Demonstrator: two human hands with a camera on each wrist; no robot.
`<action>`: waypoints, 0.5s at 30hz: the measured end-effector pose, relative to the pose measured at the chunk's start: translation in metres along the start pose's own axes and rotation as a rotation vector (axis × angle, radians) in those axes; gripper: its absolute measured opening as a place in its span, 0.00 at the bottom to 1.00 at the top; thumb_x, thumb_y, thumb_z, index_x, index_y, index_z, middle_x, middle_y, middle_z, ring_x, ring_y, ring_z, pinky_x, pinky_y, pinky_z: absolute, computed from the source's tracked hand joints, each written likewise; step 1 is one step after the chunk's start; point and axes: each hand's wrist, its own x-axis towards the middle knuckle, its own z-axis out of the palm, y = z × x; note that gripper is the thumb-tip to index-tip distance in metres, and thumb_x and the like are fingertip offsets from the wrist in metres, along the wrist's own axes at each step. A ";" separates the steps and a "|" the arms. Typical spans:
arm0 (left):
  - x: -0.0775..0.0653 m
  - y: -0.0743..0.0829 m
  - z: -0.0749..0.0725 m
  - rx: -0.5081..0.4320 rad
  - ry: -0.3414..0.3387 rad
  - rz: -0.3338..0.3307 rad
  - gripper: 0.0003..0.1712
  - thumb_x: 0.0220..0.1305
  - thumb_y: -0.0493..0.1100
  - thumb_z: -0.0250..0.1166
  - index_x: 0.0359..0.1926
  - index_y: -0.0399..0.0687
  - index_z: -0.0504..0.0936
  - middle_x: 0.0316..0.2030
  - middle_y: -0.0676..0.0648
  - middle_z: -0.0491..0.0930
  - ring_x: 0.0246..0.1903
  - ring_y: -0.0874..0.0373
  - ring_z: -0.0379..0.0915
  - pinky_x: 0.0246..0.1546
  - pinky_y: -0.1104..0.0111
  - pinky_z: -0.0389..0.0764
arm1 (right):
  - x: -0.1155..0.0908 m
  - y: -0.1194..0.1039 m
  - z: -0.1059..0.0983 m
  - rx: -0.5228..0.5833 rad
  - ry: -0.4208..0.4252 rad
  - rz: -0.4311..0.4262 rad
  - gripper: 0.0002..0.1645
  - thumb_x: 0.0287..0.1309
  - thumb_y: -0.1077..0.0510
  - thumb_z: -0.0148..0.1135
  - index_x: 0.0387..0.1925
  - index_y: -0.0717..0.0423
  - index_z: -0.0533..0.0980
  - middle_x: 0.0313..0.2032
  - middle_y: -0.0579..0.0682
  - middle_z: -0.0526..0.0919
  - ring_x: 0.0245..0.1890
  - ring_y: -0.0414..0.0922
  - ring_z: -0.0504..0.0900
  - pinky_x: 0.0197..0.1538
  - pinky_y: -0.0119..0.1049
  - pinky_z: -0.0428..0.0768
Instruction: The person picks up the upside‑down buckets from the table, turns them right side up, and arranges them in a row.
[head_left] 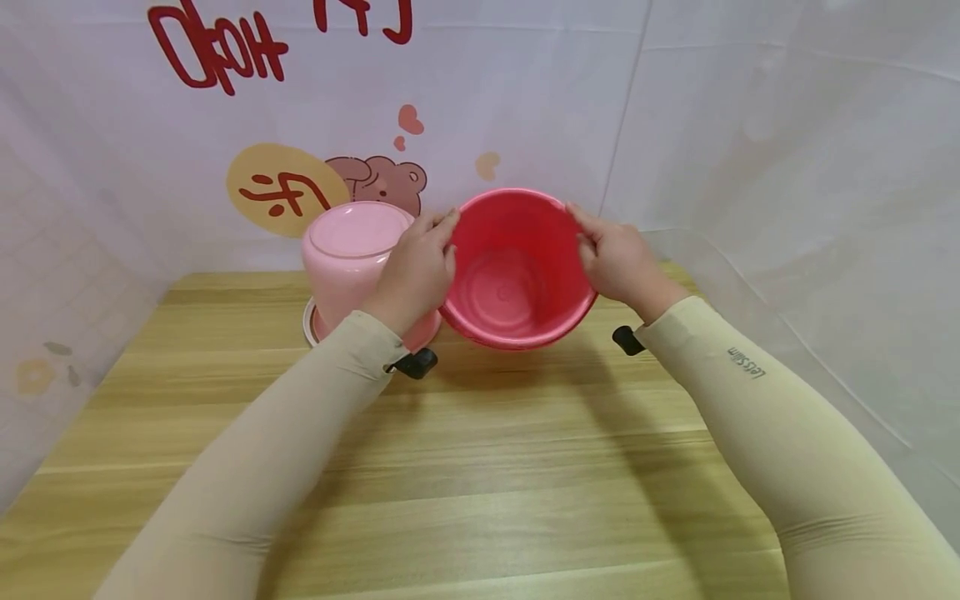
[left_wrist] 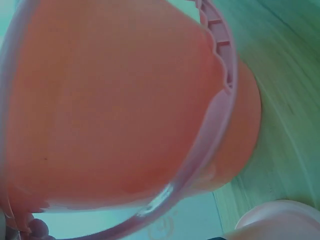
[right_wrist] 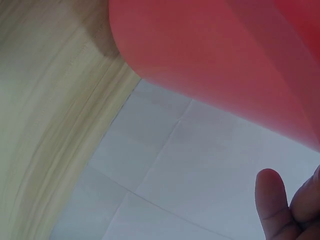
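A red plastic bucket (head_left: pixel 504 287) is tilted with its mouth toward me, above the table. My left hand (head_left: pixel 420 262) grips its rim at the left, and my right hand (head_left: pixel 621 260) grips the rim at the right. The left wrist view shows the bucket's outer wall (left_wrist: pixel 115 110) and its curved pink handle (left_wrist: pixel 200 160). In the right wrist view the right thumb (right_wrist: pixel 272 200) shows below the bucket wall (right_wrist: pixel 215 60). Behind my left wrist, a pink bucket (head_left: pixel 341 279) stands upside down, partly hidden by that hand.
Beneath lies a wood-grain table (head_left: pixel 480 483). A white sheet (head_left: pixel 525 100) with red lettering and a cartoon bear (head_left: pixel 393 187) hangs at the back. Pale sheeting (head_left: pixel 810 183) closes the right side. Black straps (head_left: pixel 416 363) show at both wrists.
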 end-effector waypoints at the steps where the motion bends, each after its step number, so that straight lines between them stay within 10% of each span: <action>1: -0.002 0.001 -0.001 0.000 -0.015 0.003 0.34 0.78 0.43 0.58 0.81 0.46 0.62 0.70 0.40 0.72 0.69 0.46 0.71 0.71 0.56 0.76 | 0.000 0.000 0.000 0.000 -0.006 0.007 0.35 0.79 0.56 0.46 0.83 0.40 0.57 0.34 0.62 0.85 0.23 0.50 0.77 0.28 0.36 0.76; 15: -0.020 -0.002 0.003 0.018 -0.164 0.081 0.52 0.76 0.63 0.56 0.85 0.42 0.44 0.86 0.43 0.42 0.85 0.45 0.40 0.80 0.51 0.61 | -0.001 0.005 0.001 -0.031 0.015 0.079 0.33 0.79 0.53 0.46 0.81 0.41 0.61 0.29 0.59 0.85 0.20 0.50 0.77 0.26 0.36 0.74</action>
